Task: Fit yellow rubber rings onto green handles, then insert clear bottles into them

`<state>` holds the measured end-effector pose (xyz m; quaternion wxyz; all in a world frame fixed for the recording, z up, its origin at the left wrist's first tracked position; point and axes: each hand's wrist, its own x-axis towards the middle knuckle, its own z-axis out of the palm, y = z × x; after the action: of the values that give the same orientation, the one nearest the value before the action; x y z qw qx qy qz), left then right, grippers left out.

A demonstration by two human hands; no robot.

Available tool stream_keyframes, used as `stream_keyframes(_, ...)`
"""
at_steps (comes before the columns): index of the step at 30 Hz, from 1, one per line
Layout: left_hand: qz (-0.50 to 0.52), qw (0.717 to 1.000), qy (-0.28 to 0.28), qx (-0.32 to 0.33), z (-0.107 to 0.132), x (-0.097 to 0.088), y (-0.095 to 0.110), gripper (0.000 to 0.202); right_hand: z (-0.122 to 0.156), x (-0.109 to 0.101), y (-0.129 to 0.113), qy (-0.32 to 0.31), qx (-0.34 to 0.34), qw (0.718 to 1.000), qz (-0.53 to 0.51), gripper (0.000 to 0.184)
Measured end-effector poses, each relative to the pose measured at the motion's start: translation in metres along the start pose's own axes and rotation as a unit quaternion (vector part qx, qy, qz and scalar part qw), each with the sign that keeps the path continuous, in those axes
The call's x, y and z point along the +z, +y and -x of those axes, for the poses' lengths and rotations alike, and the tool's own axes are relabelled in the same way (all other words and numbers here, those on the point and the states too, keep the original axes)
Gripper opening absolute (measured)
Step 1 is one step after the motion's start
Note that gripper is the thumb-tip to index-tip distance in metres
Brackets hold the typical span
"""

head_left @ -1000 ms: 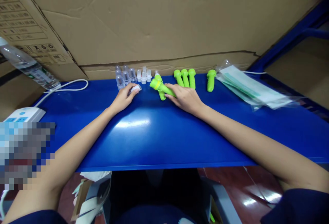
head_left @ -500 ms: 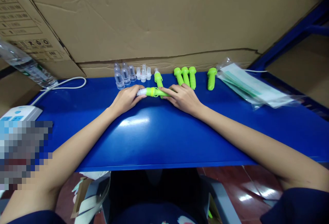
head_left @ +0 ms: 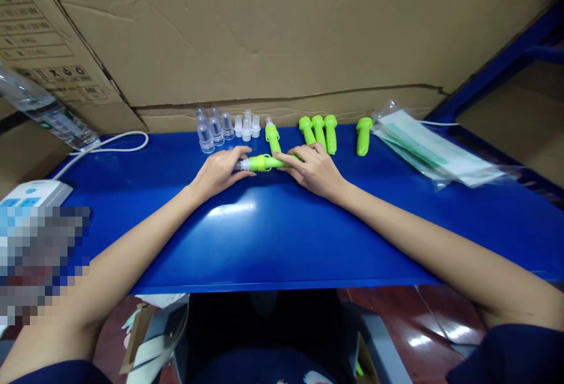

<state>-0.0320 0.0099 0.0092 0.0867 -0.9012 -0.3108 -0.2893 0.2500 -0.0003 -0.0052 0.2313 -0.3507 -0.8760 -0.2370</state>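
In the head view, my right hand (head_left: 311,167) wraps its fingers round a lime-green plastic tube (head_left: 271,162) with a yellow ring and a clear tip, lying sideways. My left hand (head_left: 222,169) is round the clear-tip end, thumb and forefinger spread apart on either side of it. Just behind stands a similar green piece (head_left: 273,137) with a small clear tip. Several clear plastic caps (head_left: 205,137) and smaller whitish caps (head_left: 247,130) stand at the back left. Several green ribbed pieces (head_left: 330,134) stand behind my right hand, with another green piece (head_left: 363,136) farther right.
A plastic bag with white and green sheets (head_left: 427,143) lies at the right of the blue table (head_left: 273,255). At left are a water bottle (head_left: 57,117), a white cable (head_left: 132,148) and a power strip (head_left: 48,193). Cardboard (head_left: 273,32) walls the back.
My left thumb and forefinger have parted from the whitish end of the tube, showing more of its clear tip. My right hand keeps its hold, almost unmoved.
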Motion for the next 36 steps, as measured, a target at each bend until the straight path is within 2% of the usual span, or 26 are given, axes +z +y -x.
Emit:
stream_keyframes(3, 0.003, 1.000, 0.024, 0.011, 0.000, 0.000, 0.001, 0.053, 0.000, 0.001, 0.000, 0.019, -0.002, 1.000, -0.013, 0.039)
stream_keyframes(6, 0.000, 0.999, 0.024, 0.023, 0.000, -0.001, 0.001, 0.050, 0.001, 0.002, 0.000, 0.033, -0.005, 0.999, -0.027, 0.039)
stream_keyframes(11, 0.016, 1.000, 0.019, 0.005, 0.001, -0.002, 0.001, 0.046, 0.001, 0.001, 0.000, 0.025, 0.015, 0.998, -0.053, 0.038)
stream_keyframes(15, 0.027, 0.999, 0.020, 0.001, 0.001, -0.002, 0.001, 0.042, 0.001, 0.001, 0.000, 0.020, 0.001, 0.998, -0.057, 0.038)
stream_keyframes(22, 0.024, 0.999, 0.026, 0.014, 0.001, -0.002, 0.000, 0.040, 0.001, -0.002, -0.002, 0.014, -0.020, 0.999, -0.044, 0.039)
stream_keyframes(26, 0.021, 0.999, 0.035, 0.033, 0.001, -0.002, 0.000, 0.041, 0.000, -0.003, -0.002, 0.008, -0.008, 0.999, -0.040, 0.043)
stream_keyframes(36, -0.005, 1.000, 0.004, 0.019, -0.001, -0.005, 0.010, 0.041, 0.002, 0.000, -0.003, -0.005, 0.000, 0.999, -0.043, 0.046)
